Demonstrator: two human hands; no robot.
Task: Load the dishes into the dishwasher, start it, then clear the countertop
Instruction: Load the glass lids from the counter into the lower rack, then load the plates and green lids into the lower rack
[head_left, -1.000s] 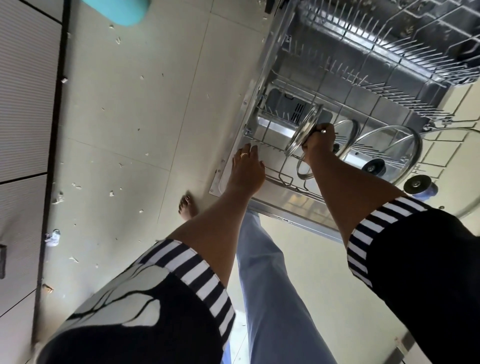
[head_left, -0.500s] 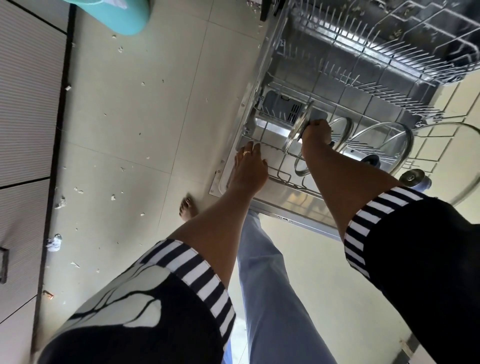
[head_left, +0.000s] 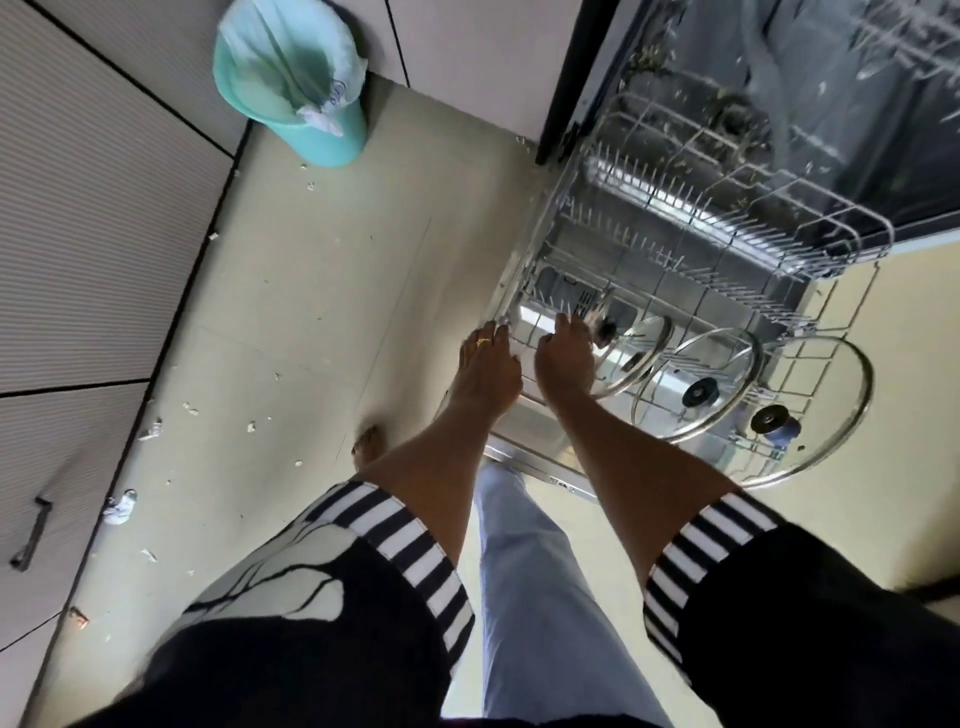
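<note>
Seen from the head camera, I bend over the open dishwasher's pulled-out lower wire rack (head_left: 753, 301), loading under way and the countertop out of sight. My left hand (head_left: 488, 366), a ring on one finger, lies with its fingers (head_left: 492, 332) stretched out and relaxed, their tips resting on the rack's near corner wire, by my reading to brace the rack while the other hand works. My right hand (head_left: 563, 358) reaches in just beside it, fingers (head_left: 563, 323) against the smallest steel-rimmed glass lid with a black knob (head_left: 631, 358); whether they are pinching its rim or only touching it I cannot tell, as the back of the hand covers the contact. That lid stands tilted on edge between the tines, the sensible way for water to reach both faces and drain off. To its right the middle glass lid (head_left: 724, 358) and, at the rack's far end, the largest glass lid (head_left: 831, 395) lean in the same row, knobs toward me. The grey upper wire rack (head_left: 779, 218) juts out above, apparently bare. The steel door edge (head_left: 524, 452) sits just beyond my trouser leg. On the pale tiled floor (head_left: 291, 291), scattered with scraps, a teal waste bin with a plastic liner (head_left: 317, 140) stands well apart, against the ribbed cabinet fronts (head_left: 78, 208). Starting the machine remains ahead.
</note>
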